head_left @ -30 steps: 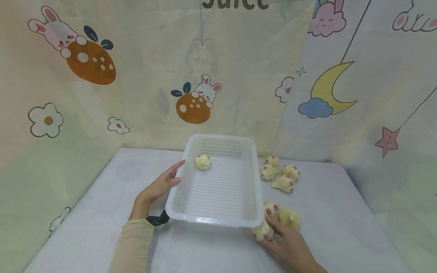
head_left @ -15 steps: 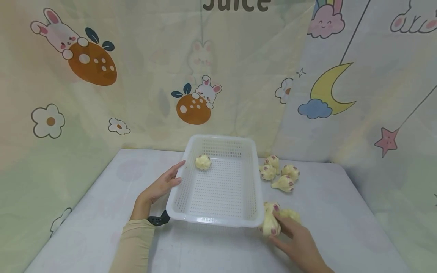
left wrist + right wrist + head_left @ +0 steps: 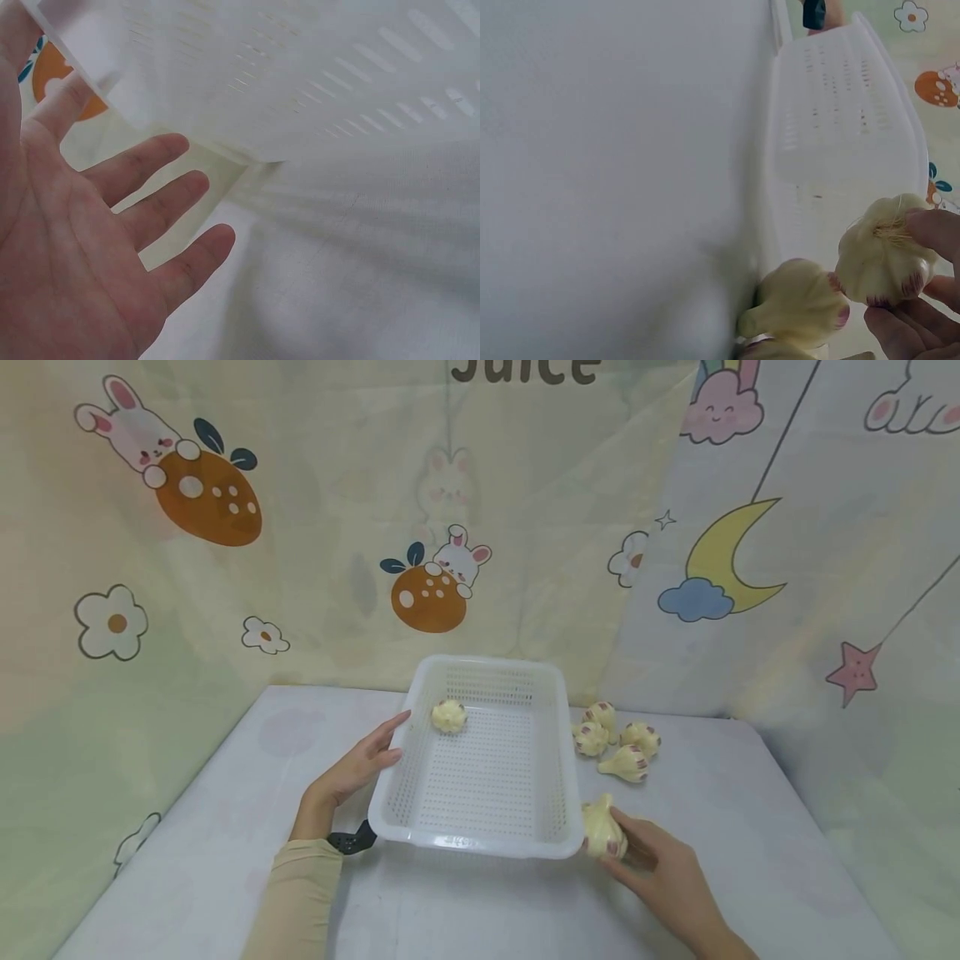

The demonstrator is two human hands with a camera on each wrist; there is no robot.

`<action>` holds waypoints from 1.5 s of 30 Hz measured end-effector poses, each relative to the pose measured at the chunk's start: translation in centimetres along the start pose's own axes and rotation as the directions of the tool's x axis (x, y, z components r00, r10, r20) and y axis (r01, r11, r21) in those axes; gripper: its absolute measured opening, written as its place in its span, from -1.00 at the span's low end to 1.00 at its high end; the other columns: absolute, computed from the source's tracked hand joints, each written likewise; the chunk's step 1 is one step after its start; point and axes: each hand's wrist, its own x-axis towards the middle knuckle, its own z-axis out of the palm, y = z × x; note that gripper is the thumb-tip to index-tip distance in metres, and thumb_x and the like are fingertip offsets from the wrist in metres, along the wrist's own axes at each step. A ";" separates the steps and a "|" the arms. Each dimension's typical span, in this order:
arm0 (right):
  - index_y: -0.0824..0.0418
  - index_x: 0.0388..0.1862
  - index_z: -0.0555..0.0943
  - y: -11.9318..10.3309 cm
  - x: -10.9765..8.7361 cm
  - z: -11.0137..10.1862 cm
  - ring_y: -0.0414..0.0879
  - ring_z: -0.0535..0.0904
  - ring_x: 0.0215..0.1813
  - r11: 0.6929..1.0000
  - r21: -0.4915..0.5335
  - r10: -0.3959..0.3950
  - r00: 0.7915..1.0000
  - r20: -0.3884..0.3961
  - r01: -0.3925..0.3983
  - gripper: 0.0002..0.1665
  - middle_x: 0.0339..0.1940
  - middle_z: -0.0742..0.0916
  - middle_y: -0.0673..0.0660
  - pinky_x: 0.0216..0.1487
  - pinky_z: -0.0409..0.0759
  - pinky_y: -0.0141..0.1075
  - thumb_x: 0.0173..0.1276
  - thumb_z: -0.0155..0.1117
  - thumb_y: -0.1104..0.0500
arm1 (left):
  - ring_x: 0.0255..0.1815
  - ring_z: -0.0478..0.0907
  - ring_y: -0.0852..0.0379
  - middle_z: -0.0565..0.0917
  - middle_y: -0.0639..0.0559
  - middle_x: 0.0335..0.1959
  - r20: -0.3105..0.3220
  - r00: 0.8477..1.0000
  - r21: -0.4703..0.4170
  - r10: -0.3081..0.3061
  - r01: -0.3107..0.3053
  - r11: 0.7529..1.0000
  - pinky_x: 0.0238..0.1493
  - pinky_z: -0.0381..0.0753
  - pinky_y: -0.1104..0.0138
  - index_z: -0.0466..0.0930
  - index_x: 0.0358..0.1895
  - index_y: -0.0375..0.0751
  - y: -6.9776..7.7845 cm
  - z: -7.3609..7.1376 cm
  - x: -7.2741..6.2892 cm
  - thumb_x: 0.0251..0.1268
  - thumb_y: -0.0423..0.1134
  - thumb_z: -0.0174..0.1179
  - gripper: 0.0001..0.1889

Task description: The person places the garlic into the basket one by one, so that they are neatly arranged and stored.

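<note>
Head view: left hand (image 3: 352,774) rests at the white basket's (image 3: 480,785) left rim, thumb and index fingertip against it. Left wrist view shows me the palm, other three fingers extended and spread apart, nothing held in them. Right hand (image 3: 667,872) pinches one garlic bulb (image 3: 603,831) between thumb and fingers, just outside the basket's near right corner; I can't tell if bulb and basket touch. Right wrist view gives me the root tuft (image 3: 891,231) under the thumb and purple streaks along the bulb's edge. Two more bulbs (image 3: 802,300) lie below and left of it in that view, the lower one cut off by the frame.

I log one bulb (image 3: 449,716) in the basket, toward its far left. Cluster of four bulbs (image 3: 636,742) on the white table (image 3: 465,910), right of the basket. Black wristband (image 3: 352,839), beige sleeve (image 3: 300,897) on the left arm. Printed cloth (image 3: 540,485) behind.
</note>
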 end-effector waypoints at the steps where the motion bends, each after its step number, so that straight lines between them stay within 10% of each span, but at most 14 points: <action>1: 0.12 0.24 0.52 0.1 0.1 -0.1 0.01 0.65 0.06 1.000 -0.008 0.005 1.000 -0.002 -0.005 -0.25 0.04 0.70 0.10 -0.07 0.64 -0.33 0.03 0.50 -0.01 | 0.41 0.24 -0.16 0.16 -0.03 0.49 0.000 1.000 -0.001 -0.002 0.002 1.000 0.35 0.14 -0.21 -0.01 0.47 0.39 -0.1 0.0 0.0 0.40 -0.11 0.04 -0.34; 25: 0.28 0.23 0.50 1.0 3.7 -1.2 0.07 0.65 0.04 0.994 0.105 -0.034 0.997 -0.070 0.041 -0.25 0.11 0.66 0.23 -0.10 0.55 -0.60 0.08 0.47 0.02 | 0.45 0.19 -0.13 0.10 0.03 0.52 -0.001 1.000 -0.010 -0.006 0.006 1.000 0.38 0.08 -0.21 -0.01 0.45 0.44 -0.2 0.0 0.2 0.39 -0.10 0.05 -0.34; 45: 0.35 0.26 0.46 -1.0 9.5 -1.9 0.17 0.63 0.09 0.986 0.158 -0.058 0.998 -0.020 0.060 -0.22 0.18 0.59 0.34 -0.11 0.64 -0.31 0.14 0.42 -0.03 | 0.40 0.25 -0.14 0.18 -0.02 0.48 0.011 1.000 -0.072 -0.006 0.006 0.997 0.36 0.12 -0.20 0.00 0.45 0.44 -0.5 0.0 0.3 0.39 -0.13 0.05 -0.34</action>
